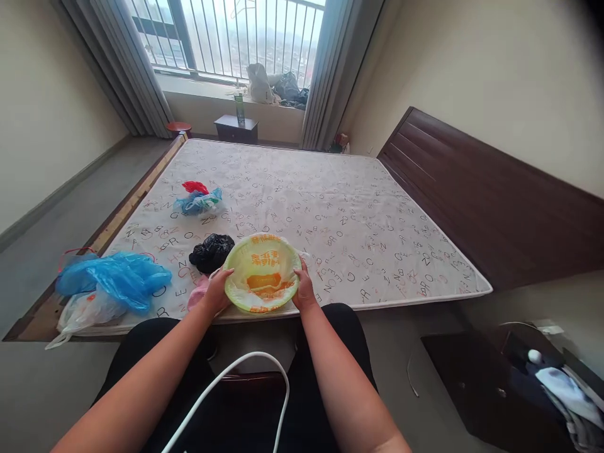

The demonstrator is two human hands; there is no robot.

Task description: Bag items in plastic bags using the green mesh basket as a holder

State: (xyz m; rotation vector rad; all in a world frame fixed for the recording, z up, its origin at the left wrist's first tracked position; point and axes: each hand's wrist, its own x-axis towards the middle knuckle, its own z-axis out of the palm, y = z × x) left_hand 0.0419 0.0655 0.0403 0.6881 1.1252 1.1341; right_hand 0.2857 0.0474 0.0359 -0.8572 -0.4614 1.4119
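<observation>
A round yellow-green trash bin [229, 277] is held between both hands at the front edge of the mattress, its opening tilted up toward me. A translucent plastic bag [265, 258] with orange print lines it and folds over the rim. My left hand [218, 290] is closed on the left rim, and my right hand [304, 286] grips the opposite side. Just beyond my left hand lies a crumpled black plastic bag [212, 253]. Partly hidden by that hand is something pink [198, 292]. The bin's underside is out of sight.
The bare mattress [340, 207] has printed letters. Blue plastic bags [117, 277] and a white bag [87, 311] lie at its near left corner. Red and blue bags [198, 198] are farther back. A dark headboard [481, 182] stands right; a white cable [255, 355] loops before me.
</observation>
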